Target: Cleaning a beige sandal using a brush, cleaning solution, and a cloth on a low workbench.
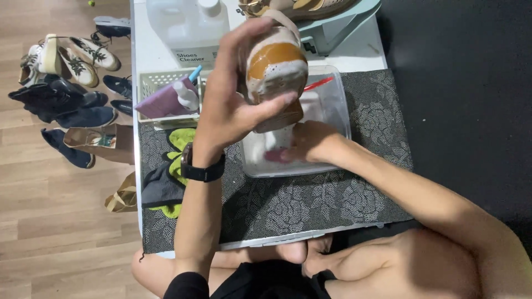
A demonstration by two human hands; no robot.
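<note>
A low white table (363, 52) carries a dark floral mat (332, 202). On the mat at about one o'clock from its middle sits a clear plastic tub (338, 108) of sudsy water. Above the tub, the left hand (230, 108) clasps a foam-covered brown shoe (275, 69). At five o'clock from the shoe, the right hand (310, 141) dips into the tub, fingers curled around something pink; what it is I cannot tell. At nine o'clock stands a white basket (152, 83).

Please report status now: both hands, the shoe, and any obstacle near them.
Left hand grips soapy shoe above clear tub. Right hand in tub, under shoe, on something pink. Nothing blocking.
</note>
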